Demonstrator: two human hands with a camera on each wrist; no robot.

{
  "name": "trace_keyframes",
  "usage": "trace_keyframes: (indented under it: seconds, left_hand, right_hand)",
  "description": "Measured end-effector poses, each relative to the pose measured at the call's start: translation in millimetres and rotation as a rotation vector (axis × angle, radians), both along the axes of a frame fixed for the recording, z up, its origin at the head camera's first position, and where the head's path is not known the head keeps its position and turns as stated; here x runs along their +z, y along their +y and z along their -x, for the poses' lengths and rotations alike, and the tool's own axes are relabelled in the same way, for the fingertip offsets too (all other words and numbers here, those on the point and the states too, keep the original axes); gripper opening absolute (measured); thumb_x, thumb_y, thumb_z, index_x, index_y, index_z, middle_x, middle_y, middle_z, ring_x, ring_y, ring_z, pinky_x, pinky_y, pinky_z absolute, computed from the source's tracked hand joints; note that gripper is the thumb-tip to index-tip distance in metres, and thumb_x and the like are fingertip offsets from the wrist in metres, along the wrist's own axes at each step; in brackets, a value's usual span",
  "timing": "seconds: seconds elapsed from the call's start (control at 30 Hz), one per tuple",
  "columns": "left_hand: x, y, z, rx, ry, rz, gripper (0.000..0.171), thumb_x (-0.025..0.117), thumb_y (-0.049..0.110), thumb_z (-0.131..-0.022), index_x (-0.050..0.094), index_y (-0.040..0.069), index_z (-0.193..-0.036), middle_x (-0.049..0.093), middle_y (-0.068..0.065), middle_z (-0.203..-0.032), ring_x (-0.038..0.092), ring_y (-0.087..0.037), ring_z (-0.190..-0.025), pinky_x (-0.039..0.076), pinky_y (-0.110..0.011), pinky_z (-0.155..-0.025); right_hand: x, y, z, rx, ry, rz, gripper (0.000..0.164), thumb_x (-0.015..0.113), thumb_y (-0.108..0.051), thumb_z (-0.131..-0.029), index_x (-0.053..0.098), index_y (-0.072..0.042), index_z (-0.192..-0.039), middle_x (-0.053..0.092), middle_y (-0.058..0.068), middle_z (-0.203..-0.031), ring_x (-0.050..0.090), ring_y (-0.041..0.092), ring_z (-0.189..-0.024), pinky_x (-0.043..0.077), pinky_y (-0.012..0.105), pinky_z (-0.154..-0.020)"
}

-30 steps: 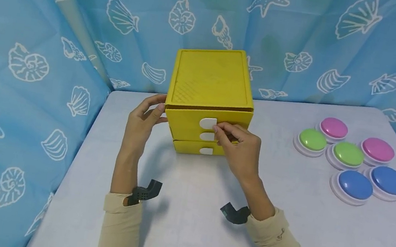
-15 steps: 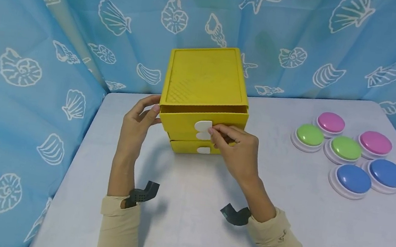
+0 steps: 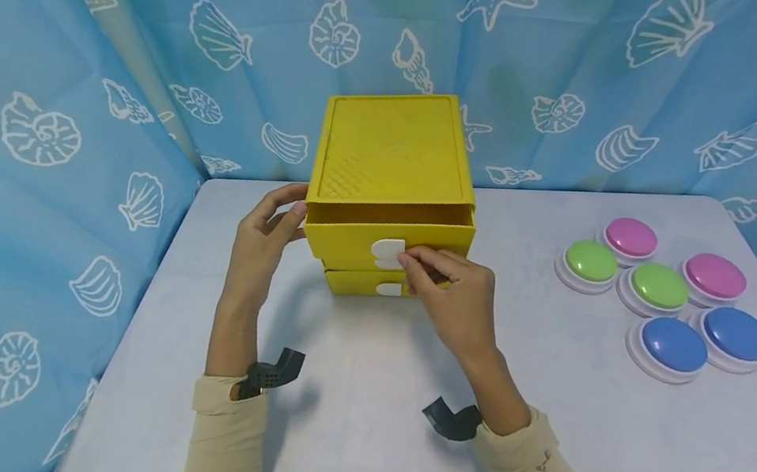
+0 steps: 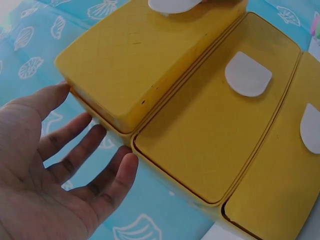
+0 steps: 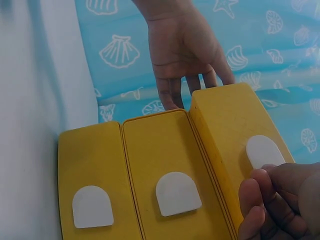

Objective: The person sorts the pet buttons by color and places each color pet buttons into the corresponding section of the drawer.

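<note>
A yellow chest of three drawers stands at the back of the table, each drawer with a white rounded tab. Its top drawer is pulled partway out, and a dark gap shows behind the drawer front. My right hand pinches the top drawer's white tab between thumb and fingers. At the chest's left side my left hand rests its spread, slightly bent fingers against the edge. In the left wrist view the lower two drawers, such as the middle drawer, sit flush in the frame.
Several round push buttons lie to the right on the white table: pink, green and blue ones on white bases. A blue curtain with white seashells hangs behind and to the left.
The top drawer has slid out toward me, its gap widening, as my right hand draws the tab forward. My left hand stays at the chest's left side.
</note>
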State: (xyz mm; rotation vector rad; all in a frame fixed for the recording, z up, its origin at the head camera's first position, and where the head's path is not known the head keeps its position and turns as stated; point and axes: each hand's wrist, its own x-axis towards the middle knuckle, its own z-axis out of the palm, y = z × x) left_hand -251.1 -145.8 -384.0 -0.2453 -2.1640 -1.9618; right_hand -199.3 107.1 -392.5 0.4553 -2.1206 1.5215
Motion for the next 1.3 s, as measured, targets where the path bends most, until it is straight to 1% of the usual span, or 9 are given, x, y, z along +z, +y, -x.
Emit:
trace_keyframes:
  seconds: [0.17, 0.3, 0.43, 0.53, 0.7, 0.77, 1.1, 1.17, 1.3]
  left_hand:
    - [0.9, -1, -1.0, 0.011, -0.002, 0.003, 0.047, 0.066, 0.046, -0.095, 0.062, 0.021, -0.135, 0.056, 0.002, -0.135, 0.057, -0.018, -0.123, 0.049, -0.041, -0.100]
    - [2.2, 0, -1.1, 0.005, 0.008, 0.002, 0.047, 0.066, 0.045, -0.095, 0.062, 0.021, -0.135, 0.056, 0.002, -0.135, 0.057, -0.018, -0.123, 0.049, -0.042, -0.101]
    - [1.6, 0, -0.8, -0.001, 0.014, -0.001, 0.046, 0.066, 0.044, -0.096, 0.062, 0.020, -0.135, 0.057, 0.001, -0.134, 0.057, -0.020, -0.124, 0.047, -0.045, -0.102]
    - [1.2, 0, -1.1, 0.005, 0.011, 0.003, 0.046, 0.066, 0.044, -0.095, 0.062, 0.020, -0.135, 0.056, 0.001, -0.134, 0.056, -0.020, -0.124, 0.047, -0.046, -0.102]
    - [1.6, 0, -1.4, 0.021, 0.002, 0.019, 0.048, 0.067, 0.047, -0.094, 0.062, 0.022, -0.135, 0.056, 0.002, -0.135, 0.056, -0.017, -0.125, 0.048, -0.042, -0.102]
    - [1.5, 0, -1.2, 0.026, -0.001, 0.023, 0.048, 0.067, 0.048, -0.094, 0.062, 0.022, -0.135, 0.056, 0.003, -0.135, 0.056, -0.017, -0.125, 0.047, -0.043, -0.103]
    - [1.2, 1, -1.3, 0.009, 0.003, 0.014, 0.047, 0.066, 0.046, -0.095, 0.062, 0.021, -0.135, 0.056, 0.002, -0.135, 0.057, -0.018, -0.124, 0.046, -0.048, -0.104]
    - [1.4, 1, -1.2, 0.008, 0.009, 0.012, 0.047, 0.066, 0.046, -0.095, 0.062, 0.021, -0.135, 0.056, 0.002, -0.135, 0.057, -0.018, -0.124, 0.047, -0.047, -0.103]
    - [1.1, 1, -0.9, 0.010, 0.012, 0.005, 0.047, 0.067, 0.046, -0.095, 0.062, 0.021, -0.134, 0.056, 0.002, -0.135, 0.056, -0.019, -0.124, 0.046, -0.050, -0.104]
  right_hand:
    - [0.1, 1, -1.2, 0.015, 0.010, -0.011, 0.010, 0.076, -0.017, -0.090, 0.080, -0.009, -0.094, 0.068, -0.008, -0.071, 0.062, 0.009, -0.060, 0.052, 0.022, -0.056]
    - [1.2, 1, -3.2, 0.023, 0.029, -0.017, 0.009, 0.076, -0.016, -0.091, 0.080, -0.009, -0.094, 0.067, -0.008, -0.070, 0.061, 0.010, -0.060, 0.052, 0.024, -0.055]
    - [1.8, 3, -6.3, 0.039, 0.032, -0.015, 0.008, 0.076, -0.015, -0.090, 0.080, -0.010, -0.093, 0.066, -0.009, -0.069, 0.061, 0.011, -0.059, 0.051, 0.024, -0.055]
    - [1.1, 4, -8.8, 0.052, 0.023, -0.013, 0.007, 0.076, -0.015, -0.091, 0.080, -0.010, -0.093, 0.065, -0.009, -0.068, 0.060, 0.011, -0.060, 0.050, 0.022, -0.055]
    - [0.7, 3, -12.1, 0.055, 0.013, -0.006, 0.006, 0.077, -0.014, -0.090, 0.080, -0.010, -0.093, 0.066, -0.008, -0.069, 0.061, 0.012, -0.060, 0.051, 0.022, -0.056]
    - [0.7, 3, -12.5, 0.055, 0.013, -0.003, 0.006, 0.077, -0.014, -0.090, 0.080, -0.010, -0.093, 0.066, -0.008, -0.069, 0.061, 0.012, -0.060, 0.051, 0.022, -0.055]
    - [0.5, 4, -16.2, 0.057, 0.012, -0.004, 0.005, 0.077, -0.013, -0.089, 0.080, -0.010, -0.093, 0.066, -0.009, -0.070, 0.061, 0.012, -0.060, 0.051, 0.023, -0.055]
    - [0.2, 4, -16.5, 0.058, 0.015, 0.000, 0.005, 0.077, -0.011, -0.089, 0.080, -0.010, -0.093, 0.067, -0.008, -0.070, 0.061, 0.012, -0.060, 0.051, 0.023, -0.055]
    - [-1.1, 4, -16.8, 0.055, 0.024, -0.005, 0.006, 0.079, -0.008, -0.086, 0.079, -0.009, -0.092, 0.067, -0.007, -0.070, 0.061, 0.012, -0.059, 0.051, 0.021, -0.055]
